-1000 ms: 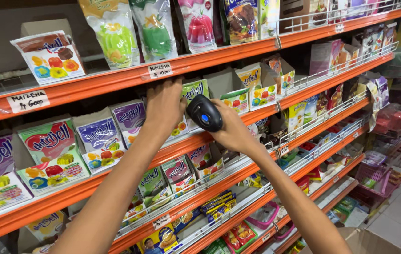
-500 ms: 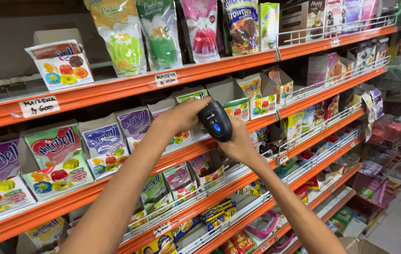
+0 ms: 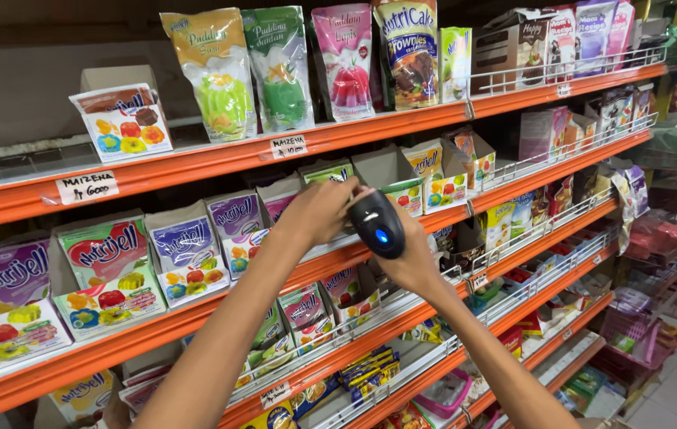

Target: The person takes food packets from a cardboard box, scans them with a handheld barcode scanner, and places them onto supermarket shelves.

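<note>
I see two bare forearms, no sleeves, watch or rings, rising from lower frame; left hand (image 3: 319,213), right hand (image 3: 418,262).

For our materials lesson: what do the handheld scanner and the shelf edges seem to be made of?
Handheld scanner, in the right hand: likely moulded plastic, dark and glossy, with highlights on its rounded shell. Shelf edges: probably painted metal, a smooth orange coat with a slight sheen.
</note>
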